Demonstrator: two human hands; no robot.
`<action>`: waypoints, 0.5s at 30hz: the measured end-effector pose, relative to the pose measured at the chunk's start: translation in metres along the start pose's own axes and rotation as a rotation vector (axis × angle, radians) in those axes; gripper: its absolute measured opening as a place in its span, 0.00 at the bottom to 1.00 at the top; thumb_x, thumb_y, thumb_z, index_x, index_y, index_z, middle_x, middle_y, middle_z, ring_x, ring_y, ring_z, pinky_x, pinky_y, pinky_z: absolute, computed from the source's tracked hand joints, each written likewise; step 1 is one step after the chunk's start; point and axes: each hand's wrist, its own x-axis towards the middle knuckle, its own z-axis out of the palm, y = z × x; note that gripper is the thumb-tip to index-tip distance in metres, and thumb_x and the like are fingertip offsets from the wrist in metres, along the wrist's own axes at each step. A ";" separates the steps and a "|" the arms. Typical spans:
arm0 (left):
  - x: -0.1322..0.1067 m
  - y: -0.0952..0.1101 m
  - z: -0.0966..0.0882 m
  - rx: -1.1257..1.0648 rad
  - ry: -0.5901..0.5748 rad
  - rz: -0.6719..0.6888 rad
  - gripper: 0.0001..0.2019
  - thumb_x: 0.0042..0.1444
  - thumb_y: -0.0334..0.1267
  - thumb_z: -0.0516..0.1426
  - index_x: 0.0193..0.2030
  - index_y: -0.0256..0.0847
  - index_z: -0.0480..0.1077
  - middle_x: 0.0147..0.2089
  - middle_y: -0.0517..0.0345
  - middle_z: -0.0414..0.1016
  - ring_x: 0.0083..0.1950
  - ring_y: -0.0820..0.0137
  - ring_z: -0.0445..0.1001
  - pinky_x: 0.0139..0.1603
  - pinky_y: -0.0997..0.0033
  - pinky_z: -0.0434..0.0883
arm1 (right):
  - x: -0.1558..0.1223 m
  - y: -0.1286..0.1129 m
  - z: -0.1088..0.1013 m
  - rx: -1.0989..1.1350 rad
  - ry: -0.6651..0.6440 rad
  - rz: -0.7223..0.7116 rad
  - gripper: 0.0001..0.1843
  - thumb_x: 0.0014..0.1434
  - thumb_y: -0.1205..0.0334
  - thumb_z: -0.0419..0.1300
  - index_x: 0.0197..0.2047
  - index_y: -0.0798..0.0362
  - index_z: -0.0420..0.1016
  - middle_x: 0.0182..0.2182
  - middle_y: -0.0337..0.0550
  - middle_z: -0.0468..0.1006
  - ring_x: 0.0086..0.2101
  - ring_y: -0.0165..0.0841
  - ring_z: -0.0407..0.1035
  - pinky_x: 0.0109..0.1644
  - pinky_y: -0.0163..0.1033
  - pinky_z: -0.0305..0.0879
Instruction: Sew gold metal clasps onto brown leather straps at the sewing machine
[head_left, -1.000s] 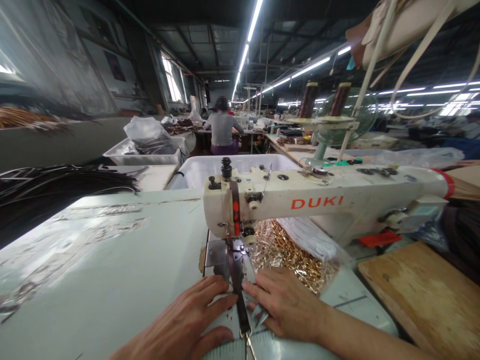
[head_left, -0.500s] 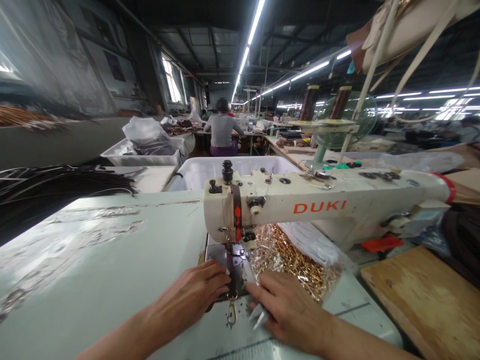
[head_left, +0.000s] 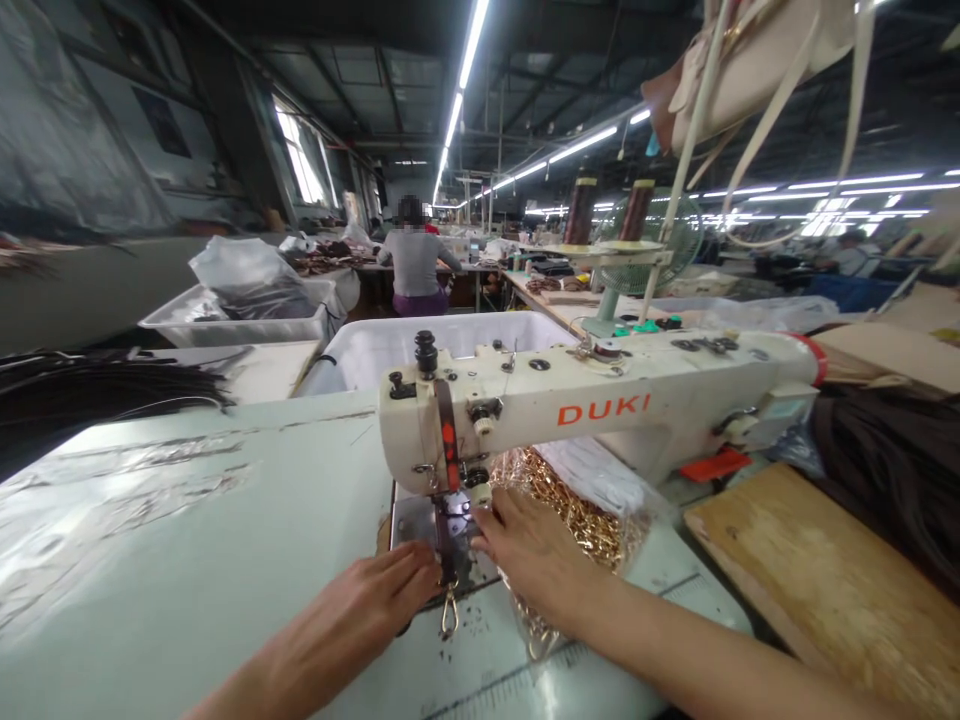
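A narrow dark brown strap lies under the needle area of a white sewing machine. From its near end hangs a gold snap hook on the table. My left hand is closed at the strap's left edge, its fingertips pressing it just above the hook. My right hand reaches in from the right with bent fingers, its fingertips close to the presser foot. What they grip, if anything, is hidden. Beneath and behind that hand is a clear bag of gold metal hooks.
A wooden board lies right of the machine, with dark straps behind it. A white bin stands beyond the table. Thread cones rise at the back. Dark strips are piled left. A person sits farther off.
My right hand has moved up toward the presser foot. The pale snips seen under it before no longer show. My left hand stays by the strap; the view has swung to the right.
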 end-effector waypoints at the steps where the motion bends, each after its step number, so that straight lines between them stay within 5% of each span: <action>1: -0.002 0.001 0.002 0.103 0.023 0.076 0.14 0.67 0.32 0.44 0.54 0.38 0.65 0.49 0.49 0.74 0.53 0.60 0.72 0.51 0.64 0.73 | 0.003 -0.001 0.003 -0.021 0.002 -0.010 0.12 0.67 0.58 0.51 0.48 0.56 0.68 0.42 0.49 0.70 0.44 0.43 0.66 0.44 0.46 0.68; 4: -0.002 0.006 0.004 0.322 0.068 0.192 0.17 0.66 0.28 0.41 0.59 0.31 0.61 0.49 0.45 0.74 0.52 0.59 0.72 0.48 0.63 0.75 | 0.008 -0.001 0.007 -0.031 0.009 -0.025 0.12 0.66 0.57 0.52 0.47 0.55 0.67 0.41 0.49 0.70 0.44 0.43 0.66 0.43 0.45 0.68; 9: 0.007 0.013 -0.005 0.270 -0.095 0.118 0.19 0.66 0.26 0.41 0.60 0.35 0.59 0.47 0.49 0.72 0.43 0.62 0.74 0.40 0.63 0.77 | 0.010 0.001 0.008 -0.002 -0.001 -0.039 0.14 0.65 0.57 0.54 0.50 0.57 0.65 0.42 0.49 0.71 0.44 0.43 0.66 0.44 0.45 0.68; 15: 0.005 0.014 -0.007 0.252 -0.095 0.044 0.19 0.68 0.31 0.36 0.59 0.40 0.59 0.47 0.50 0.72 0.45 0.62 0.74 0.37 0.64 0.76 | 0.010 0.004 0.013 -0.009 0.014 -0.023 0.14 0.65 0.57 0.54 0.50 0.56 0.65 0.43 0.49 0.71 0.43 0.43 0.67 0.41 0.46 0.68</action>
